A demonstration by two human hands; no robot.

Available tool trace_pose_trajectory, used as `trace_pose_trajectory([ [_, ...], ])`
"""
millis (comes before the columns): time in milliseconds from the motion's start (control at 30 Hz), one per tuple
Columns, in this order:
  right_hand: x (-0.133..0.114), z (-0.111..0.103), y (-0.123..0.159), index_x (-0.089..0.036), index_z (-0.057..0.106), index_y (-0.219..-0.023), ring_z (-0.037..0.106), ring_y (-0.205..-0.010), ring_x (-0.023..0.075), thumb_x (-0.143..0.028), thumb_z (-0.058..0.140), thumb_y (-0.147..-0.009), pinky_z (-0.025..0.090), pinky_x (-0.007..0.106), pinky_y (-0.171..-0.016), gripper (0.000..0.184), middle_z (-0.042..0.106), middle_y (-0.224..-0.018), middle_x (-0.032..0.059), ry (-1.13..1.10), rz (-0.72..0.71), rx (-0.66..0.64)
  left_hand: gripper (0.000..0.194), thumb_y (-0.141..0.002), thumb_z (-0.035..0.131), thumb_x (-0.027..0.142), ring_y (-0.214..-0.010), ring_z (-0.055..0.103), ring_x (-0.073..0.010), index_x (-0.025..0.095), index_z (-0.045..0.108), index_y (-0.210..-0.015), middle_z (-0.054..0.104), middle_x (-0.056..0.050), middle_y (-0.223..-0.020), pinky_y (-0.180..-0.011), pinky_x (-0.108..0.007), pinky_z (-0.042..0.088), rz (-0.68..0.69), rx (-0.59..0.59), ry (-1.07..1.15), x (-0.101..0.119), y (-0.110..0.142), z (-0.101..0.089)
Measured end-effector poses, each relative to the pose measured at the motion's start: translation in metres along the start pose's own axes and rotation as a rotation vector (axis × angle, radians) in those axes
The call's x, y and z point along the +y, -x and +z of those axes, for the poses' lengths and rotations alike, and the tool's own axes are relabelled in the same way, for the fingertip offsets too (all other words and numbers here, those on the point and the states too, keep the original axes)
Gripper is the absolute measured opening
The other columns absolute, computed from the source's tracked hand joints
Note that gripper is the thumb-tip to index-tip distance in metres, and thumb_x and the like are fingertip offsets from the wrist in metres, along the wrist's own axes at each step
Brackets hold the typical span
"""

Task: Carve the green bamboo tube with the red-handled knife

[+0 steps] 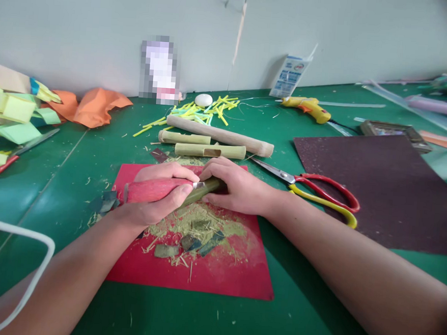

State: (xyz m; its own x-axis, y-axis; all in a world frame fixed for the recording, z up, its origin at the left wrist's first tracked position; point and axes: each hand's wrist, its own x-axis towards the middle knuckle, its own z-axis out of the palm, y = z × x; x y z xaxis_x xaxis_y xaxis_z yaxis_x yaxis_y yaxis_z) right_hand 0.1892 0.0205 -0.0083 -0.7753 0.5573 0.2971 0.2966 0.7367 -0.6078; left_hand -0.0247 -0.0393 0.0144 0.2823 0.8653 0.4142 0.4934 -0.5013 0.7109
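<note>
My left hand [168,189] is closed around a carving knife with a thick red handle [151,189]. Its short metal blade [198,185] rests against a green bamboo piece [200,194]. Gripping the far end of that bamboo is my right hand [232,186], its fingers wrapped over the top. Both hands are just above a red mat [239,270] strewn with pale shavings [219,226] and several dark green peelings [191,243]. Beyond the hands lie two cut bamboo tubes, the nearer one [228,151] with a notch in it, and a wooden stick [221,135].
Red-and-yellow-handled scissors [291,178] lie right of the mat, partly on a dark brown sheet [378,188]. A yellow glue gun [308,108] and yellow-green straw pieces [196,112] are at the back. Colored papers [16,112] and another red-handled tool [1,167] lie left.
</note>
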Motion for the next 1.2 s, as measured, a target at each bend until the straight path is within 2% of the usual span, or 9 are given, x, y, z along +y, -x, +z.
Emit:
trace_pose_trajectory([
  [200, -0.001, 0.000, 0.000, -0.018, 0.060, -0.098, 0.055, -0.099, 0.0216, -0.020, 0.069, -0.079, 0.047, 0.037, -0.087, 0.022, 0.063, -0.101, 0.0070, -0.007, -0.004, 0.006, 0.012, -0.084, 0.061, 0.027, -0.081, 0.070, -0.0167, 0.024, 0.071, -0.090, 0.076, 0.000, -0.091, -0.077, -0.029, 0.059, -0.007, 0.007, -0.014, 0.001, -0.001, 0.000],
  [367, -0.001, 0.000, 0.000, -0.018, 0.060, -0.097, 0.055, -0.097, 0.0214, -0.020, 0.070, -0.078, 0.047, 0.037, -0.086, 0.022, 0.062, -0.100, 0.0066, 0.007, 0.001, 0.008, 0.013, -0.085, 0.060, 0.029, -0.083, 0.070, -0.0179, 0.024, 0.071, -0.089, 0.076, -0.001, -0.092, -0.078, -0.031, 0.059, -0.018, 0.014, -0.015, 0.001, -0.001, 0.000],
  [533, -0.002, -0.001, 0.000, -0.019, 0.060, -0.097, 0.056, -0.098, 0.0220, -0.020, 0.069, -0.080, 0.047, 0.039, -0.089, 0.020, 0.063, -0.102, 0.0073, -0.007, -0.010, 0.002, 0.015, -0.086, 0.058, 0.025, -0.083, 0.068, -0.0173, 0.027, 0.072, -0.091, 0.074, 0.000, -0.091, -0.080, -0.033, 0.057, 0.021, -0.046, -0.018, 0.003, -0.003, -0.001],
  [733, -0.005, -0.002, 0.001, -0.017, 0.061, -0.098, 0.055, -0.098, 0.0220, -0.018, 0.069, -0.078, 0.047, 0.038, -0.088, 0.021, 0.062, -0.102, 0.0076, -0.015, 0.023, -0.001, 0.015, -0.083, 0.057, 0.017, -0.073, 0.065, -0.0152, 0.025, 0.070, -0.085, 0.071, 0.000, -0.082, -0.070, -0.031, 0.055, 0.094, -0.023, -0.065, 0.006, -0.004, 0.002],
  [867, -0.006, -0.003, 0.001, -0.016, 0.062, -0.099, 0.055, -0.098, 0.0226, -0.019, 0.069, -0.079, 0.047, 0.038, -0.086, 0.021, 0.062, -0.102, 0.0085, -0.022, 0.037, -0.006, 0.015, -0.083, 0.057, 0.016, -0.076, 0.067, -0.0154, 0.023, 0.070, -0.088, 0.072, -0.001, -0.085, -0.071, -0.031, 0.055, 0.116, -0.022, -0.030, 0.004, -0.002, 0.001],
  [1200, -0.003, -0.001, 0.001, -0.015, 0.061, -0.100, 0.055, -0.097, 0.0215, -0.019, 0.070, -0.079, 0.047, 0.036, -0.086, 0.023, 0.061, -0.101, 0.0077, 0.003, 0.015, 0.007, 0.014, -0.088, 0.061, 0.029, -0.088, 0.069, -0.0179, 0.025, 0.073, -0.094, 0.074, -0.002, -0.098, -0.083, -0.032, 0.057, -0.055, -0.085, 0.091, -0.007, -0.004, -0.007],
])
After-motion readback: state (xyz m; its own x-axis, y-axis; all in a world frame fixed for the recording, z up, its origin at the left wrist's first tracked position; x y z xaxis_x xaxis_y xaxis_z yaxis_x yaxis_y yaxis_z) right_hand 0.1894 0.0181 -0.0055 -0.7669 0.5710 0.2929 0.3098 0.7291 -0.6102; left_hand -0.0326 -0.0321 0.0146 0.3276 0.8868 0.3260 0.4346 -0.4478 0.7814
